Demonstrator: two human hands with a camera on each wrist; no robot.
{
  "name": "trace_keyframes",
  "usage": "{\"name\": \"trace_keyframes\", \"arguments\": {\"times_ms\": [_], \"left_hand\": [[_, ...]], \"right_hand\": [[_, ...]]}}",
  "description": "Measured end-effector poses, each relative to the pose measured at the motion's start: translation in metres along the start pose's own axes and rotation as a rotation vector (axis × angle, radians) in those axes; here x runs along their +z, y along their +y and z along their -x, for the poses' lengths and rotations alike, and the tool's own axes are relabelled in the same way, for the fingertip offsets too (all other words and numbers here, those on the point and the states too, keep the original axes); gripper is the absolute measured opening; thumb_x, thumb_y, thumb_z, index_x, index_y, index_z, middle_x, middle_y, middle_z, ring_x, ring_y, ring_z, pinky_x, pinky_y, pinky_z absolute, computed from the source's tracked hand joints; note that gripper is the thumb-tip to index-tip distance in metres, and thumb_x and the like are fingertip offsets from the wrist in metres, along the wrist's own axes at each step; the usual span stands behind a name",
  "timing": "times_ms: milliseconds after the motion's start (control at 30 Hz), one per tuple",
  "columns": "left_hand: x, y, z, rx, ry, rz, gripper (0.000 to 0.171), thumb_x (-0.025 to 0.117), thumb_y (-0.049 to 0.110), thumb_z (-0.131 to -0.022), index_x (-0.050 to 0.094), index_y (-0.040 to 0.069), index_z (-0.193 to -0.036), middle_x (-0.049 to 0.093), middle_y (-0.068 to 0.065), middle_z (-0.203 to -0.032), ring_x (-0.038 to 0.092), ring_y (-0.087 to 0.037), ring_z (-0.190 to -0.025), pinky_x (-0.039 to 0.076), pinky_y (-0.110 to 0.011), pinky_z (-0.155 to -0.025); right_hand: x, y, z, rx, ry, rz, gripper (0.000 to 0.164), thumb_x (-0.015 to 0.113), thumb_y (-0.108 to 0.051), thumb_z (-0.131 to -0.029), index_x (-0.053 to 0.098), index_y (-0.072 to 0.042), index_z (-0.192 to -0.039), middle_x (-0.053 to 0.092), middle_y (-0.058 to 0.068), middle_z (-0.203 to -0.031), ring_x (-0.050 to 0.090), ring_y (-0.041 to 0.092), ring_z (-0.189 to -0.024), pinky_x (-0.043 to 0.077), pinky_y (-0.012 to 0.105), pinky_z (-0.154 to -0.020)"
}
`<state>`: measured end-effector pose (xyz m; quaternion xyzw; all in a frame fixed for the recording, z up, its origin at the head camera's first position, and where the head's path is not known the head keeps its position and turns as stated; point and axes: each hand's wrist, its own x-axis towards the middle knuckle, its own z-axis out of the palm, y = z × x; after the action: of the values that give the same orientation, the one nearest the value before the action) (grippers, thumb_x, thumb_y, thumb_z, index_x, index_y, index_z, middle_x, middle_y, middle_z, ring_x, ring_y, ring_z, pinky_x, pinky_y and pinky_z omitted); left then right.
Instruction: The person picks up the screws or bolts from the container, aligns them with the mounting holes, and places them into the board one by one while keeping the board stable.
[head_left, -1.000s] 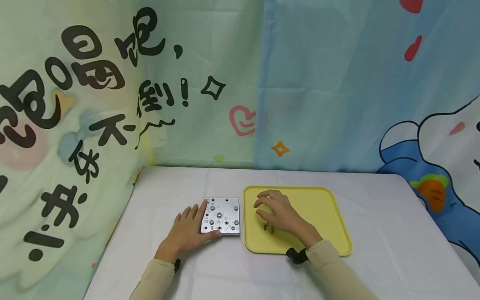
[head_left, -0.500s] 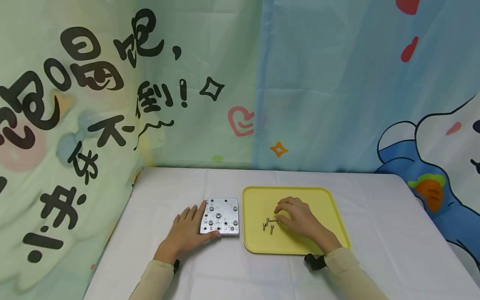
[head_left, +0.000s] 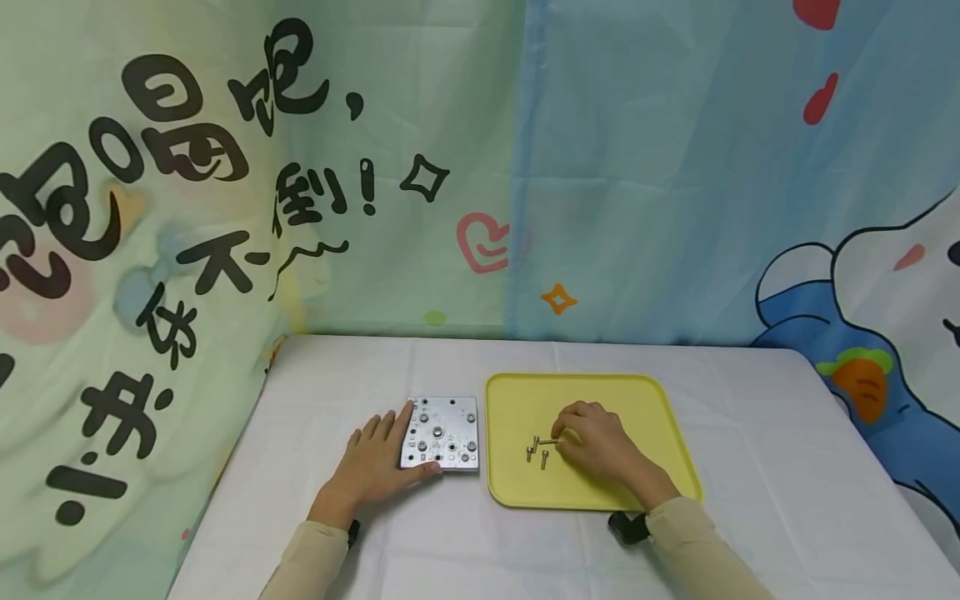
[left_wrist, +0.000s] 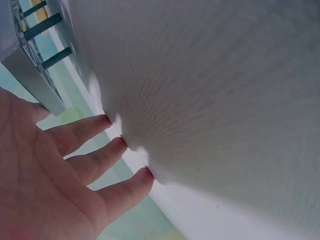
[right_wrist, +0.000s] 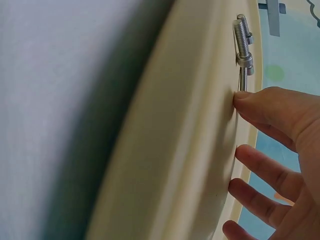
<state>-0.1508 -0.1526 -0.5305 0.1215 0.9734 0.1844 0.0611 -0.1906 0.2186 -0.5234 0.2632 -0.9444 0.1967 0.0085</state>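
A silvery metal plate (head_left: 453,417), with holes and several screw heads on its top, lies left of the tray. Threaded screw shafts (left_wrist: 42,27) stick out under it in the left wrist view. My left hand (head_left: 375,462) lies at its left side, index fingertip at the far-left corner and thumb along the front edge. The other fingertips touch the cloth. Over the yellow tray (head_left: 637,408), my right hand (head_left: 596,442) pinches the end of a lying screw (head_left: 547,442) between thumb and index finger; the index tip is partly hidden. Several loose screws (head_left: 544,459) lie just left of it.
White cloth (head_left: 750,433) covers the table, and printed curtains (head_left: 405,275) hang behind it and at the left. The tray has a raised rim (head_left: 491,467); a narrow gap separates it from the plate.
My right hand has moved right across the tray, uncovering the loose screws, then lowered its fingertips and closed them at one screw's end. The left hand and plate stay put.
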Motion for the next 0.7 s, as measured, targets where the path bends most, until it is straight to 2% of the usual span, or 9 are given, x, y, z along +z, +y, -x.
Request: {"name": "trace_keyframes", "arguments": {"times_ms": [300,433,700], "left_hand": [[0.0014,0.0,0.0001,0.002,0.002,0.001,0.108,0.053,0.081,-0.082,0.022,0.013,-0.161,0.038,-0.024,-0.153,0.033,-0.045,-0.141,0.026,-0.062,-0.111],[0.0011,0.0001,0.0005,0.001,0.0,0.002,0.108,0.053,0.081,-0.082,0.022,0.014,-0.161,0.038,-0.024,-0.153,0.032,-0.045,-0.141,0.026,-0.062,-0.111],[0.0012,0.0004,0.0,0.0,0.0,0.004,0.108,0.054,0.08,-0.083,0.022,0.013,-0.161,0.038,-0.024,-0.154,0.033,-0.045,-0.141,0.026,-0.062,-0.111]], "right_hand": [[0.0038,0.0001,0.0001,-0.021,0.032,0.049,0.009,0.076,-0.013,-0.087,0.069,-0.019,-0.087,0.064,0.01,-0.113,0.057,0.037,-0.105,0.046,0.061,-0.081],[0.0026,-0.0001,-0.0003,-0.006,0.028,0.034,0.008,0.074,-0.013,-0.088,0.069,-0.019,-0.086,0.063,0.01,-0.115,0.056,0.036,-0.106,0.045,0.061,-0.082],[-0.0038,-0.0055,-0.003,-0.005,0.082,0.005,0.009,0.072,-0.011,-0.087,0.068,-0.018,-0.083,0.065,0.011,-0.117,0.057,0.037,-0.109,0.044,0.063,-0.086]]}}
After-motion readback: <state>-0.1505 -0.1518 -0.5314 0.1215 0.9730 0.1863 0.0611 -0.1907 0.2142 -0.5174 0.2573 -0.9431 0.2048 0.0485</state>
